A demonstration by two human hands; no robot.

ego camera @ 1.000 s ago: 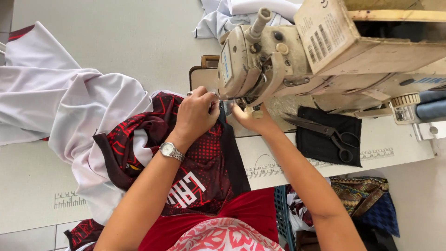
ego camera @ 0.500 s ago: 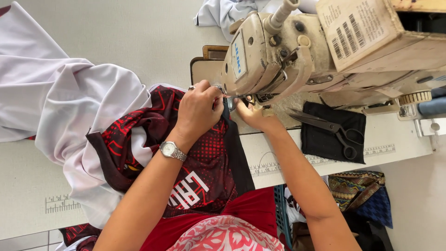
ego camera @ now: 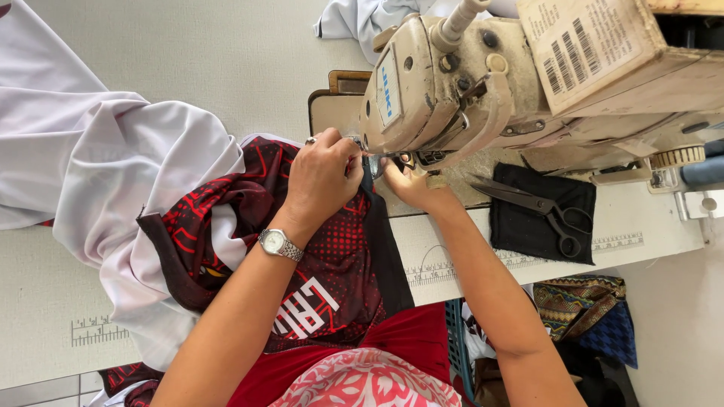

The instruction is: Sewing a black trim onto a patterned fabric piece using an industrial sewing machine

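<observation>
While the left hand [ego camera: 320, 177], a silver wristwatch [ego camera: 277, 243] on its wrist, pinches the dark red-patterned jersey [ego camera: 332, 256] at the needle of the beige sewing machine [ego camera: 452, 90], the right hand [ego camera: 411, 187] grips the fabric edge just beside it. Black scissors [ego camera: 539, 207] lie on a black cloth [ego camera: 528, 230] nearby.

Garment [ego camera: 332, 256] under both hands at sewing machine [ego camera: 452, 90], scissors [ego camera: 539, 207] right (on cloth)

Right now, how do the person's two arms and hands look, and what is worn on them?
Both forearms are bare, with no sleeves showing. The left hand has a silver metal-band wristwatch with a round pale dial on its wrist, and a ring on one of its fingers. The right hand shows no jewellery or glove.
</observation>
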